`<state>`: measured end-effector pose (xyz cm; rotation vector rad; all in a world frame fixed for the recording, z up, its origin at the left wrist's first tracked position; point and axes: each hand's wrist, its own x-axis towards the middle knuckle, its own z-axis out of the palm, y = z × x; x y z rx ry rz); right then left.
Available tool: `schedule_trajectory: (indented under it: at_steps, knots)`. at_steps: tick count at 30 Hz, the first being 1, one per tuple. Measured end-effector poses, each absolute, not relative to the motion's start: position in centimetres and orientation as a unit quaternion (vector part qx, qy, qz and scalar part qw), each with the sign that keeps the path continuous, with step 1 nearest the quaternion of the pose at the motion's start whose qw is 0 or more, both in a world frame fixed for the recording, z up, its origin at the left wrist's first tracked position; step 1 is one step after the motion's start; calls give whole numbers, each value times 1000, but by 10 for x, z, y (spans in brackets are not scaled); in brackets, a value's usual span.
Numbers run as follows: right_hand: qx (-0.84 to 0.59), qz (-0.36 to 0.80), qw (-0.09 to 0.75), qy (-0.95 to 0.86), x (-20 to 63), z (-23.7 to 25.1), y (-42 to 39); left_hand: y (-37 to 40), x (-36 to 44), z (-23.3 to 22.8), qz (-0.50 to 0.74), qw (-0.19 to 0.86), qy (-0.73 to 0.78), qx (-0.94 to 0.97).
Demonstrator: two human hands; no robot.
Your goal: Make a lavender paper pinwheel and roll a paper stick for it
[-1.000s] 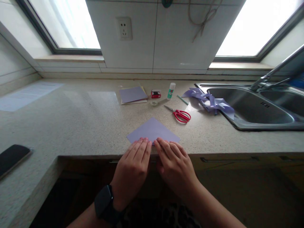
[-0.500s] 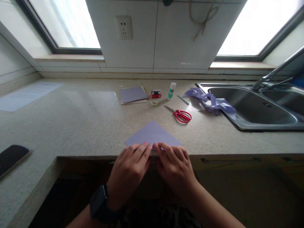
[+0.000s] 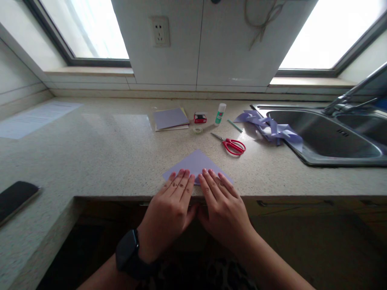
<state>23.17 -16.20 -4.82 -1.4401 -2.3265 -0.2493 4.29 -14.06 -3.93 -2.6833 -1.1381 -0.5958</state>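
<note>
A purple sheet of paper (image 3: 197,161), folded into a triangle, lies at the counter's front edge with its point facing away from me. My left hand (image 3: 171,201) rests on its left part, fingers stretched out flat over the paper. On the right part lies my right hand (image 3: 223,201), its fingers also extended and flat. Both hands cover most of the near folded edge, and the thumbs sit below the counter's edge. Beyond the paper, to the right, are red-handled scissors (image 3: 232,145).
Behind are a stack of coloured paper (image 3: 171,118), a small red box (image 3: 200,118), a tape roll (image 3: 198,130), a glue stick (image 3: 220,114) and a green stick (image 3: 235,125). Purple paper pinwheels (image 3: 273,129) overlap the sink's rim (image 3: 305,161). A phone (image 3: 18,197) lies left.
My fingers have gone from bent together at the near edge to stretched out flat on the paper, reaching a little farther forward. The view has shifted slightly.
</note>
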Motion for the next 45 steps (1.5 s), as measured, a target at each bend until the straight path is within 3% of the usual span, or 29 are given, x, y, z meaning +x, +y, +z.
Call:
schedule_trajectory:
  at_steps: [9, 17, 26, 38, 45]
  knots:
    - [-495, -80, 233, -833, 234, -40, -168, -145, 38, -42, -226, 121, -375, -891]
    - [-477, -102, 265, -832, 236, -40, -166, -151, 39, -28, -241, 62, -395, -884]
    - [-456, -104, 305, -829, 237, -36, -165, -159, 45, -18, -233, 134, -416, -869]
    - [-453, -143, 294, -829, 234, -32, -175, -169, 48, -28, -237, 167, -414, -863]
    - [-445, -120, 316, -829, 243, -34, -174, -164, 38, -24, -241, 98, -439, -860]
